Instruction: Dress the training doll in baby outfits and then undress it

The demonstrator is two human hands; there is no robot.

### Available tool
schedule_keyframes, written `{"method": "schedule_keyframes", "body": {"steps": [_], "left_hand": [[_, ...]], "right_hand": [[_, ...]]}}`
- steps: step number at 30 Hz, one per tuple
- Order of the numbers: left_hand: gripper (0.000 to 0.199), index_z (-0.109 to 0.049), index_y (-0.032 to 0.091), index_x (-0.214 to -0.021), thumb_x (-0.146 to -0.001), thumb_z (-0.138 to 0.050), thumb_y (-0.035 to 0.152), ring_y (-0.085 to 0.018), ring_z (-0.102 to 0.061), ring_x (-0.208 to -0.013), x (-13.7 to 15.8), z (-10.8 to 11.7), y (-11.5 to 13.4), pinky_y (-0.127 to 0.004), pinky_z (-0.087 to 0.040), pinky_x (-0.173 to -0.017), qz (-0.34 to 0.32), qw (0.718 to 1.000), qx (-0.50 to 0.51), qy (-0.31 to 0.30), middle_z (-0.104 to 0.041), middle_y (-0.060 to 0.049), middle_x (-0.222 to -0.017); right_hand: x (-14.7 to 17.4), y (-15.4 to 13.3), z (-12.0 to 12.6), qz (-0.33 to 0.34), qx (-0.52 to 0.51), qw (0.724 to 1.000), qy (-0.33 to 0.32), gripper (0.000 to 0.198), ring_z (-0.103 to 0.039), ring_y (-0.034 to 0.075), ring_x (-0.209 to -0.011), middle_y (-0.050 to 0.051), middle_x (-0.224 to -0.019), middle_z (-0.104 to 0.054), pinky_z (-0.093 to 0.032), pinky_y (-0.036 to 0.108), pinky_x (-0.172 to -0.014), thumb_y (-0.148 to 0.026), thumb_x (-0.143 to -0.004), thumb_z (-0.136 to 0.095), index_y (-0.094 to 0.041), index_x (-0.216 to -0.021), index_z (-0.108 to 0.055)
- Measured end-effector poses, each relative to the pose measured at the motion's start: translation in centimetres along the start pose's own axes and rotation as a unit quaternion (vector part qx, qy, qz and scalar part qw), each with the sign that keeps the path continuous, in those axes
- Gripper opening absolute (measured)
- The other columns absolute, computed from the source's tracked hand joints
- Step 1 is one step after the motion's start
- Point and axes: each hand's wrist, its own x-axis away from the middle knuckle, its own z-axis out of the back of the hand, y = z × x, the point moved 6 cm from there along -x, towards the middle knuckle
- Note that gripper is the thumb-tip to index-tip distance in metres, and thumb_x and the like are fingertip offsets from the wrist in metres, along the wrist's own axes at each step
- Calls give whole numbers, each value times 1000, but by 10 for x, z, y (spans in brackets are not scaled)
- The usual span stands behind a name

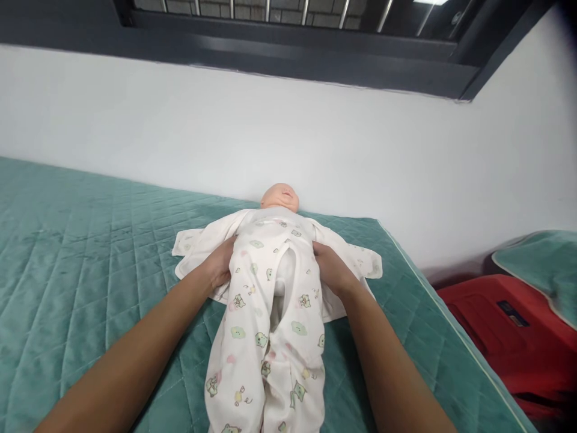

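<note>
Nearest the camera, the legs of the printed trousers (252, 313) ran down and out of view at the bottom, with the person's forearms slanting in on either side. The trousers covered a doll (282, 197) that lay on its back on the green quilted cover (135, 252), its head at the far edge, close by the white wall (288, 132). The left hand (220, 263) and the right hand (332, 269) flanked its trunk against the cloth, but the fingers were partly hidden, so I could not tell whether either grip was clamped on fabric or merely resting there. The white shirt (338, 240) spread out beneath both hands, and its loose panels seemed likely to bunch or get caught if fingers took two layers at once. A push toward the wall could have knocked the head against it, since hardly any room showed there; an uneven pull might have twisted the trousers, whose open slit already gaped at the middle. On the left, a broad stretch of cover offered space to move. The right edge was nearer, slanting down past the right sleeve, with a red chair (487, 325) beyond it.
</note>
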Motion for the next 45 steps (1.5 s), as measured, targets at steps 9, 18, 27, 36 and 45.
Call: {"method": "schedule_keyframes", "body": {"steps": [9,18,27,36,45], "left_hand": [[14,-69,14,-80,-74,-60,22,-32,-58,-110,-5,10,3,-33,-49,-85,-144,982,-120,39,-74,-10,-96],[14,-71,15,-80,-76,-61,25,-32,-59,-112,-6,11,3,-34,-50,-86,-153,980,-124,35,-75,-10,-100],[19,-74,15,-89,-73,-68,25,-31,-64,-100,-4,13,5,-30,-51,-79,-85,982,-165,-31,-76,-8,-88],[21,-72,19,-91,-82,-61,34,-24,-66,-90,-7,38,12,-31,-48,-82,-141,945,-266,128,-75,-4,-94],[23,-70,23,-97,-89,-54,38,-20,-63,-102,-19,19,32,-30,-47,-93,-279,920,-262,81,-71,-2,-108]], "right_hand": [[-2,5,4,5,8,1000,1,32,-61,30,-103,4,-96,-75,-50,39,-87,-16,-67,-56,-22,-93,-75],[-4,11,3,-21,61,998,13,31,-62,28,-94,5,-89,-74,-48,32,-75,-20,-68,-52,-19,-90,-74],[-5,1,11,-8,134,990,40,20,-63,26,-87,7,-88,-74,-45,32,-76,-21,-75,-49,-20,-76,-69],[-3,0,23,-44,102,989,96,18,-61,20,-73,2,-75,-67,-44,30,-71,-18,-79,-46,-20,-93,-58],[12,-36,19,23,239,949,202,19,-56,22,-77,5,-84,-65,-40,35,-70,-37,-91,-46,-22,-84,-57]]}}
